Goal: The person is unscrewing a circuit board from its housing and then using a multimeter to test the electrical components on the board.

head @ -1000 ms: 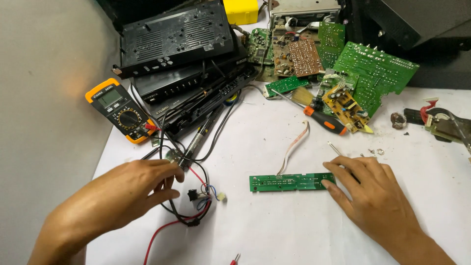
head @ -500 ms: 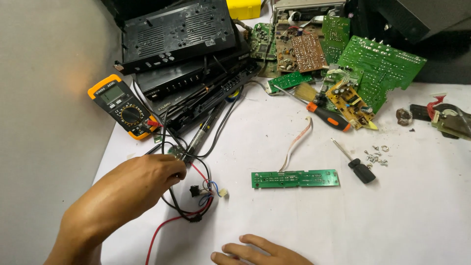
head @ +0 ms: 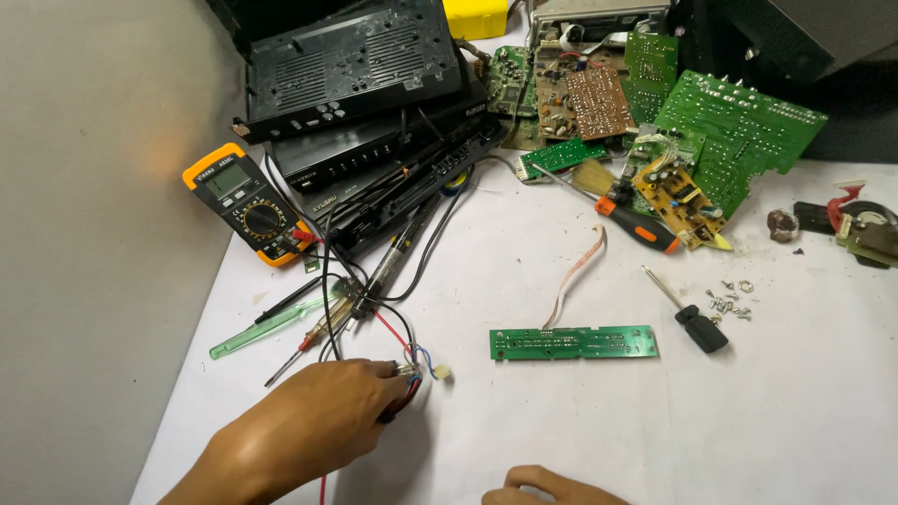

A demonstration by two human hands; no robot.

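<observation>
**Head view: wire bundle in hand, narrow board lying free**

Head camera looks down on a white tabletop (head: 795, 421). Left hand (head: 313, 430) has its grip pinched on a tangle of red, black and blue wires (head: 404, 374) with a small pale connector (head: 440, 372) at the end. Right hand (head: 552, 486) shows only as knuckles at the frame's lower edge; its grip I cannot tell, and it touches nothing visible.

Progress, judged: the long narrow green circuit board (head: 573, 342) lies flat and detached, right of the wires, its flat ribbon cable (head: 575, 281) curling away loose. Loose screws (head: 728, 301) and a short black-handled screwdriver (head: 692, 320) lie right of the board, so unfastening looks done. Wires are not yet joined to anything.

Materials: board is rigid, matte green, with solder points. Behind it: orange-cased multimeter (head: 245, 204), glossy black plastic casings (head: 355, 84), a clear green-handled tester (head: 271, 327), more green and brown boards (head: 730, 122).
</observation>
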